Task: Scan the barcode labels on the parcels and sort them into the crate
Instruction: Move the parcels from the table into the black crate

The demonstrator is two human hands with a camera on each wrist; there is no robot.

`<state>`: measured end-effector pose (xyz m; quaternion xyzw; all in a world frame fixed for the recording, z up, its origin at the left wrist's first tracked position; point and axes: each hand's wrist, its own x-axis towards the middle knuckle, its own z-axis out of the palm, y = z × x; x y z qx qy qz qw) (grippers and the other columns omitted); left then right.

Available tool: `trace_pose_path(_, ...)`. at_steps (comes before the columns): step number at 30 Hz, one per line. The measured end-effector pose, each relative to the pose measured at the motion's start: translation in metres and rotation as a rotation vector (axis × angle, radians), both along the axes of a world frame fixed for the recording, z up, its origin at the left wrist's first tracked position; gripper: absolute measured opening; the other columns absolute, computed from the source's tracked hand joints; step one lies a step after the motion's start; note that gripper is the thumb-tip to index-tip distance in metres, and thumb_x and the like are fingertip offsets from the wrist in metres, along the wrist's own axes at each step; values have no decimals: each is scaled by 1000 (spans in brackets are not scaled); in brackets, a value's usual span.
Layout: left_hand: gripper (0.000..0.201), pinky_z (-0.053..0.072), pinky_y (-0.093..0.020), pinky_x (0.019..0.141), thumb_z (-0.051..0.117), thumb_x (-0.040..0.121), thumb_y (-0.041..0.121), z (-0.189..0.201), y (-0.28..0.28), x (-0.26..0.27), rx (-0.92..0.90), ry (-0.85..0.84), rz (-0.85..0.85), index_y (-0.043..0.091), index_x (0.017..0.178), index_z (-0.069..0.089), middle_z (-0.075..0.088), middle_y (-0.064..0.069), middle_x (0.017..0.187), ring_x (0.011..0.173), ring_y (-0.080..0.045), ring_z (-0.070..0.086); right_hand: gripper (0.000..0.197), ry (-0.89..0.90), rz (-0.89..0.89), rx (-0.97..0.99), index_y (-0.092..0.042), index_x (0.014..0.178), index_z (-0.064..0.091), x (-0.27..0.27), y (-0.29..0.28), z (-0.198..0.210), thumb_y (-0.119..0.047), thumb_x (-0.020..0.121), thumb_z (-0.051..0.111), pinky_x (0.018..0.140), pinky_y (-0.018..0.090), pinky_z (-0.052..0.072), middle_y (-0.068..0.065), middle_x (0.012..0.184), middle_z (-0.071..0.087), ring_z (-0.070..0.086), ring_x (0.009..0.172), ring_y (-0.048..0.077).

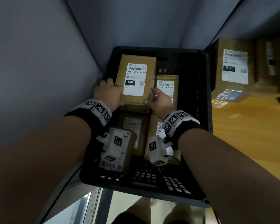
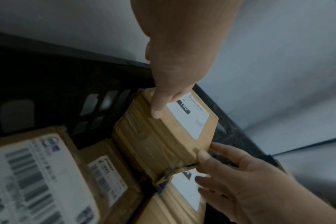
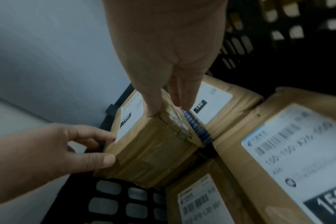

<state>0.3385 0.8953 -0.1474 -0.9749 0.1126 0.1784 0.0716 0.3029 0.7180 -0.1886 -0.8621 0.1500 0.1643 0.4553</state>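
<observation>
A brown cardboard parcel (image 1: pixel 136 81) with a white label marked 150 is held in the far left of the black crate (image 1: pixel 206 110). My left hand (image 1: pixel 115 92) grips its left edge, thumb on the near side, fingers round the far side. My right hand (image 1: pixel 152 97) pinches its right near corner. In the left wrist view the left hand's thumb (image 2: pixel 157 113) lies beside the label of the parcel (image 2: pixel 163 136). In the right wrist view the right hand (image 3: pixel 163 91) has its fingers between this parcel (image 3: pixel 153 151) and its neighbour.
Other labelled parcels lie in the crate: one at the far right (image 1: pixel 166 84), and several nearer, partly hidden by my wrists (image 1: pixel 132 126). A parcel marked 010 (image 1: pixel 233 67) stands on the wooden table (image 1: pixel 249 135) to the right. Grey walls close in on the left and behind.
</observation>
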Motion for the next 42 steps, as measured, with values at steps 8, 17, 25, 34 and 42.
trace_pose_path(8,60,37,-44,98,65,85,43,15,-8,-8,-15,4,17,15,135,48,40,-17,131,119,-36,37,39,3,91,-114,-9,130,52,-13,-27,25,-26,95,56,83,28,45,11,120,63,60,109,26)
trace_pose_path(17,80,46,-38,96,63,81,59,11,-18,-62,-128,353,161,15,142,35,39,-17,139,119,-30,50,19,25,30,45,-8,105,66,-54,-60,31,-21,92,59,88,42,55,13,105,67,65,98,28)
trace_pose_path(25,98,47,-45,94,68,72,63,-40,-13,-104,71,484,262,20,146,21,22,-19,143,122,-42,42,17,127,23,176,-18,79,58,-78,-53,5,-14,95,54,77,34,55,8,85,63,63,79,20)
trace_pose_path(34,79,34,-45,101,65,80,47,-39,-21,-79,-70,11,233,12,140,27,17,-20,148,132,-39,25,7,155,-48,165,-15,88,58,-85,-44,-8,-11,94,55,76,32,53,5,80,64,61,72,16)
trace_pose_path(42,74,37,-49,97,70,78,48,-40,-12,-83,-51,181,32,24,137,34,29,-15,139,125,-35,33,20,148,-58,178,-20,77,56,-78,-34,-3,-10,94,53,72,35,54,6,78,63,60,65,13)
